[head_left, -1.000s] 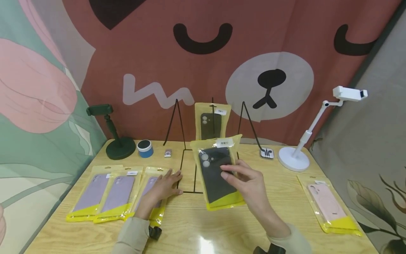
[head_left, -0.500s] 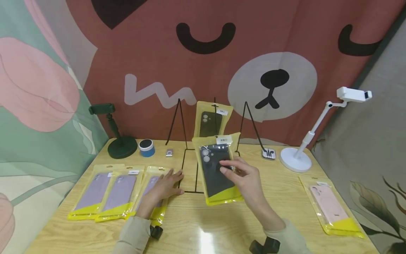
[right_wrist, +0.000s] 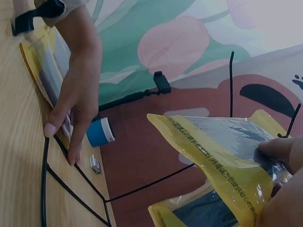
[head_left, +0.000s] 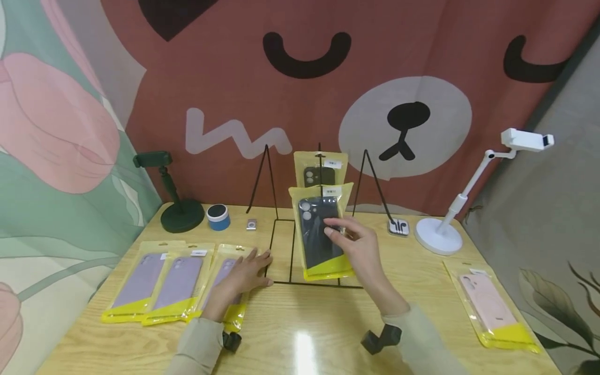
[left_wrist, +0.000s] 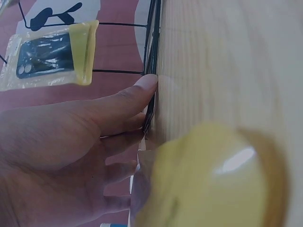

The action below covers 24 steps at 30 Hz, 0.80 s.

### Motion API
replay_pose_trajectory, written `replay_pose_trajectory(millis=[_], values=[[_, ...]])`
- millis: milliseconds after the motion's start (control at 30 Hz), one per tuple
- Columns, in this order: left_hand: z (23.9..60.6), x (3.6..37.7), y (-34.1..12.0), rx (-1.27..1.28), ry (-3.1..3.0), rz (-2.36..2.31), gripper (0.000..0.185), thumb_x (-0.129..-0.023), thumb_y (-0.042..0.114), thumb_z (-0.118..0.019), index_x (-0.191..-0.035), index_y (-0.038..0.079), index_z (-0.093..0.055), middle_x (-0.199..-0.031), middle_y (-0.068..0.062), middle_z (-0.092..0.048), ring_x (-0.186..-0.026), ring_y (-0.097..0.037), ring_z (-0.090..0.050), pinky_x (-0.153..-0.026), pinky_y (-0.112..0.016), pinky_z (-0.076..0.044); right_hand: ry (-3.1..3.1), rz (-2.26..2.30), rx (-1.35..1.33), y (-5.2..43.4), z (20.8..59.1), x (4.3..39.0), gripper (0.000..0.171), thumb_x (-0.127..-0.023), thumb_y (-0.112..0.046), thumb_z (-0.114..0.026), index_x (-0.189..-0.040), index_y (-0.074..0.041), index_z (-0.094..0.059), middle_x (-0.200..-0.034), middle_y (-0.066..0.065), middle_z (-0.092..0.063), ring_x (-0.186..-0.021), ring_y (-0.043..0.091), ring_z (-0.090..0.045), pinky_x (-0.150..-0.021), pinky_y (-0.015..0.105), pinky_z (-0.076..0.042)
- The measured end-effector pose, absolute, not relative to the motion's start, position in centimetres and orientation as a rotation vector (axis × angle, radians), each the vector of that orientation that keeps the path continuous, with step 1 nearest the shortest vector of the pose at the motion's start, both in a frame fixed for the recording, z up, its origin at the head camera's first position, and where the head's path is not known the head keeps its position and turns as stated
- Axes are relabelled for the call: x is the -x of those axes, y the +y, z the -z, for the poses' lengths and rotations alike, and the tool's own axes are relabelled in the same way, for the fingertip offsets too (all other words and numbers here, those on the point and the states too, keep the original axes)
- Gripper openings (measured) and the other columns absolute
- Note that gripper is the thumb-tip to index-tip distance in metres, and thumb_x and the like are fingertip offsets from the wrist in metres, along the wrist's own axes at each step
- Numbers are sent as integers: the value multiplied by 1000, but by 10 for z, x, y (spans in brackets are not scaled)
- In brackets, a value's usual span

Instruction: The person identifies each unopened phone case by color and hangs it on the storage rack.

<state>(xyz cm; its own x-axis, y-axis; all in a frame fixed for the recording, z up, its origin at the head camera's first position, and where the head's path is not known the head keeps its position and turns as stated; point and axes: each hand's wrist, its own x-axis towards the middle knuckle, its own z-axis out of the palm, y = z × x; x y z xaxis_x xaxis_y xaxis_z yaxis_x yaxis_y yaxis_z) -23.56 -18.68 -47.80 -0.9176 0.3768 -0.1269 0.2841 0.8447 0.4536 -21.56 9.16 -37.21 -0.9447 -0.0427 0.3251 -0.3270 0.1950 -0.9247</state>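
My right hand point(head_left: 358, 242) pinches a yellow-edged bag with a dark phone case point(head_left: 316, 229) by its right side, thumb and fingers on it. It is upright over the black wire rack point(head_left: 281, 282), its top overlapping the middle prong; whether the prong passes through its hole I cannot tell. Behind it, another bagged dark phone case point(head_left: 313, 174) hangs on the rack. My left hand point(head_left: 241, 276) rests with spread fingers at the rack's left front corner, thumb touching the wire point(left_wrist: 150, 94). Partly beneath that hand lies a bagged purple phone case point(head_left: 225, 271).
Two more bagged purple cases point(head_left: 178, 281) lie at left, a bagged pink case point(head_left: 487, 299) at right. Along the back stand a green phone stand point(head_left: 180, 214), a blue jar point(head_left: 219, 219), a small player point(head_left: 251, 224), boxed earphones point(head_left: 398, 227) and a white phone stand point(head_left: 438, 236).
My right hand has carried the bagged dark case up and away from me, towards the rack's middle prong. My left hand has stayed at the rack's corner. The view has shifted slightly.
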Motion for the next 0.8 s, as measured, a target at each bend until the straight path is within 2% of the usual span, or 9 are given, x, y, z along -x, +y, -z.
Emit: replay_pose_trajectory(millis=[133,300,367,433,533,633,733,800], values=[[477,237,-185,-518,2815,-637,67,-85,32,-71,-142,5,-47,-154,-10,-33,-143,-42,-17,-111,-64,-14,-2236,-1800,-338,91,373,234,24,-84,-34,-75,-106,-23,-75,-111,-4,-65,-93,15,-51,-79,35,-44],[476,237,-183,-524,2813,-633,67,-85,32,-71,-142,5,-47,-154,-11,-33,-143,-42,-17,-111,-65,-14,-2207,-1802,-312,90,378,263,24,-85,-31,-74,-106,-20,-75,-109,0,-64,-106,14,-54,-94,37,-43],[476,236,-183,-522,2810,-634,67,-85,32,-71,-142,6,-47,-154,-10,-33,-143,-42,-17,-111,-64,-14,-2194,-1820,-285,89,381,272,23,-85,-29,-74,-105,-18,-75,-108,0,-64,-105,13,-54,-89,33,-44],[477,235,-182,-528,2810,-634,67,-85,32,-72,-141,5,-48,-153,-11,-34,-143,-43,-18,-110,-65,-15,-2184,-1833,-273,88,384,280,22,-85,-27,-75,-104,-16,-75,-104,1,-62,-94,14,-52,-78,29,-44],[477,235,-181,-533,2806,-637,66,-85,31,-72,-141,5,-48,-153,-11,-34,-142,-43,-18,-110,-65,-15,-2166,-1827,-315,90,387,284,20,-86,-21,-74,-103,-9,-75,-101,6,-60,-86,17,-46,-67,28,-40],[479,236,-179,-538,2806,-634,66,-86,32,-71,-141,5,-48,-153,-11,-34,-143,-42,-18,-110,-65,-16,-2153,-1788,-386,98,385,277,18,-88,-10,-70,-103,0,-73,-111,13,-60,-100,21,-51,-83,34,-46],[479,237,-178,-541,2804,-626,66,-86,33,-71,-141,6,-48,-153,-11,-34,-143,-42,-18,-110,-65,-16,-2163,-1701,-430,116,384,259,18,-89,1,-65,-104,10,-68,-123,21,-56,-118,32,-49,-100,45,-43],[479,237,-177,-545,2801,-622,66,-86,33,-71,-142,6,-48,-153,-11,-34,-143,-42,-18,-111,-64,-15,-2192,-1633,-412,134,391,247,17,-88,3,-65,-103,10,-68,-127,22,-55,-122,34,-48,-105,44,-40]])
